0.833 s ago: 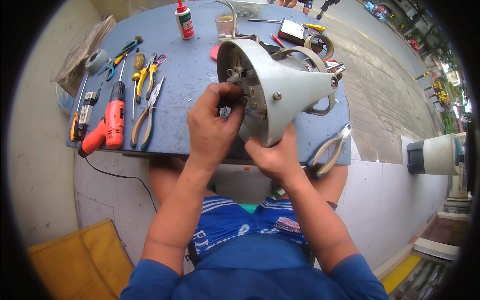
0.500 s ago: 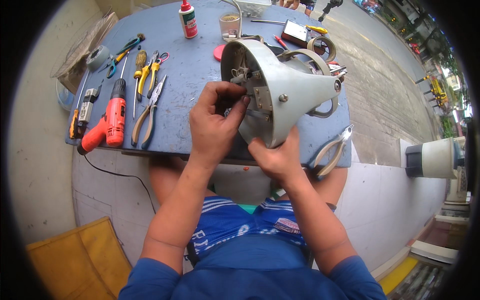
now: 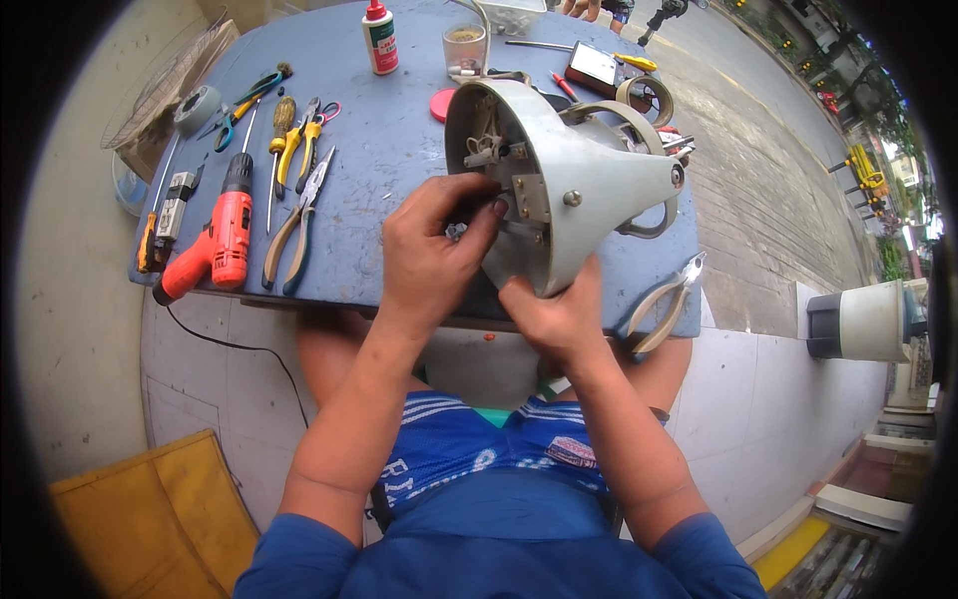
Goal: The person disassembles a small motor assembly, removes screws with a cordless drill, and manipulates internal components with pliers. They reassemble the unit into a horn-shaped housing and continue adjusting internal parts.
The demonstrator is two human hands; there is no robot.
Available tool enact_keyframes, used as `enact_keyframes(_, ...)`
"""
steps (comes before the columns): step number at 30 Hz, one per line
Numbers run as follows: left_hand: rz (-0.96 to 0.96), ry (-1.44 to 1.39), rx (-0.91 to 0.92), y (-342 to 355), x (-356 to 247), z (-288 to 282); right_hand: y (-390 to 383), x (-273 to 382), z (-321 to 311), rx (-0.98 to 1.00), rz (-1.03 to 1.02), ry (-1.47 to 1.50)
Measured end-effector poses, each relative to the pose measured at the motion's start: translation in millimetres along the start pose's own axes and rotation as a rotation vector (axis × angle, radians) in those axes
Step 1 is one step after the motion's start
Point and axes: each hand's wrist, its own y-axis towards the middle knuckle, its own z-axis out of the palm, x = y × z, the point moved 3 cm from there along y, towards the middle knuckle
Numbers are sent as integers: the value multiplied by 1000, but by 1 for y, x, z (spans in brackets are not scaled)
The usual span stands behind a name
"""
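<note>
A grey metal lamp-like housing (image 3: 589,160), flared and open at its left end, rests tilted at the table's near edge. Inside its mouth show pale wires (image 3: 489,145) and a metal bracket (image 3: 531,198) with screws. My right hand (image 3: 559,314) grips the lower rim, thumb on the near side, the other fingers hidden behind it. My left hand (image 3: 439,235) reaches into the mouth, thumb and forefinger pinched beside the bracket. Whatever lies between those fingertips is too small to make out.
On the blue table (image 3: 369,180), a red drill (image 3: 222,240), pliers (image 3: 302,215) and screwdrivers lie to the left. Cutting pliers (image 3: 664,304) lie at the right near edge. A glue bottle (image 3: 380,40), plastic cup (image 3: 464,50), tape roll (image 3: 647,98) and meter (image 3: 596,65) stand farther back.
The housing and both hands sit very slightly farther right in the view. My left fingertips stay pinched by the bracket, and my right hand keeps its hold on the rim.
</note>
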Motion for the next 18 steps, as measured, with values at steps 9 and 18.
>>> enact_keyframes(9,-201,-136,-8,-1,5,5,0,2,0,19,42,-1)
enact_keyframes(18,83,111,-51,1,-8,7,0,3,1,-17,21,-66)
